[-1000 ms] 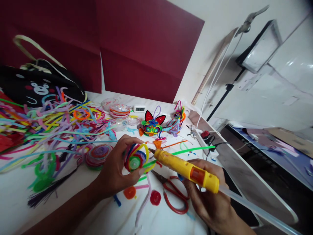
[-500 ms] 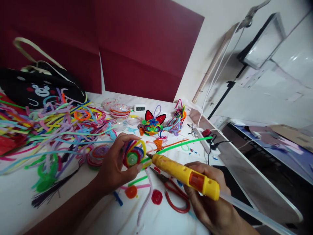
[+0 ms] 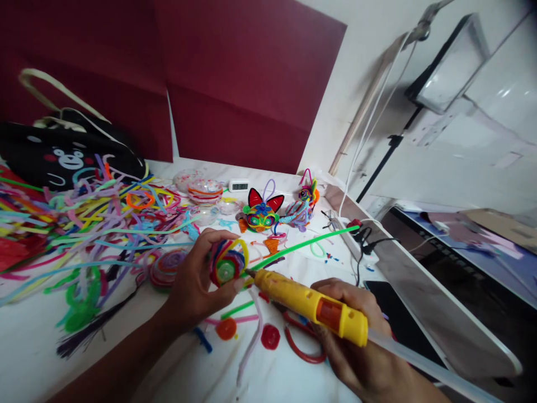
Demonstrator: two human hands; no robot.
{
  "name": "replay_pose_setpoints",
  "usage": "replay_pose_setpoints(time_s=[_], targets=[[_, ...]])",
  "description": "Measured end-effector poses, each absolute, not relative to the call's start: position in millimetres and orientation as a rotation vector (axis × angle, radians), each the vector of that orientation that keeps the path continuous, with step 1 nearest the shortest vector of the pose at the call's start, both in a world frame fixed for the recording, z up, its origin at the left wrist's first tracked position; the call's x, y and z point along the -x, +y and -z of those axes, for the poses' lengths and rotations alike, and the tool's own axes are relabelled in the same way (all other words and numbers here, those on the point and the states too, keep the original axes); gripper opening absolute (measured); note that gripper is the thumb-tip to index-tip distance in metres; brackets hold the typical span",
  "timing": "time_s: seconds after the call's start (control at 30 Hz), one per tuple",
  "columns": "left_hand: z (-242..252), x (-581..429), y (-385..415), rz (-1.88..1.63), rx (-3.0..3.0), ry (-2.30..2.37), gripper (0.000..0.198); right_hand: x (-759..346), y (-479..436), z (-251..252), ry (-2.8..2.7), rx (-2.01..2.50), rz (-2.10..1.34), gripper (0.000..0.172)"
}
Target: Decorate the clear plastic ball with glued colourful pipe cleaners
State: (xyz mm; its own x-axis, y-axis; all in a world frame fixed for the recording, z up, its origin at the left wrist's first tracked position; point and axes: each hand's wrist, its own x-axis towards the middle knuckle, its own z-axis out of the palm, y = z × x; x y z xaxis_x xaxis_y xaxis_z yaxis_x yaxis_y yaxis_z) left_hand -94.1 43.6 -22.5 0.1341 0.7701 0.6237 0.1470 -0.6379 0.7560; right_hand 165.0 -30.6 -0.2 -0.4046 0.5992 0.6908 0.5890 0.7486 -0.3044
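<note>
My left hand (image 3: 205,274) grips a small round ball wrapped in coloured pipe cleaners (image 3: 227,267), with a green centre facing me. From the ball's right side a long green pipe cleaner (image 3: 310,242) stretches out to the right. In my right hand (image 3: 361,330) is a yellow hot glue gun (image 3: 310,302), a clear glue stick (image 3: 419,358) running out of its back. Its nozzle points left and is at the ball's right edge, by the green pipe cleaner; whether it touches I cannot tell. Red-handled scissors (image 3: 304,350) lie partly hidden beneath the gun.
Loose pipe cleaners (image 3: 126,218) heap at the left before a black bag (image 3: 67,154). A cat-eared craft figure (image 3: 262,212), clear plastic half-spheres (image 3: 205,192) and a small digital clock (image 3: 239,185) stand behind. At right lie a power strip (image 3: 364,254) and a black flat object (image 3: 403,319).
My right hand has moved the glue gun slightly left and down, its nozzle now closer to the ball. The long green pipe cleaner's far end has shifted a little left. My left hand stays nearly still.
</note>
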Motion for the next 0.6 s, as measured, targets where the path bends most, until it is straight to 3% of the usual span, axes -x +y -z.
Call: replay_pose_setpoints(time_s=[0.2, 0.47, 0.6], targets=[[27, 96, 45, -1.506, -1.747, 0.876, 0.049, -169, -33, 0, -1.909, 0.913, -0.104, 0.043], [17, 89, 38, -1.538, -1.229, 0.786, 0.050, -196, -49, -21, -1.440, 1.210, -0.874, 0.029], [16, 89, 38, -1.511, -1.108, 0.680, 0.055, -204, -44, -8, -1.368, 1.379, -1.222, 0.043]])
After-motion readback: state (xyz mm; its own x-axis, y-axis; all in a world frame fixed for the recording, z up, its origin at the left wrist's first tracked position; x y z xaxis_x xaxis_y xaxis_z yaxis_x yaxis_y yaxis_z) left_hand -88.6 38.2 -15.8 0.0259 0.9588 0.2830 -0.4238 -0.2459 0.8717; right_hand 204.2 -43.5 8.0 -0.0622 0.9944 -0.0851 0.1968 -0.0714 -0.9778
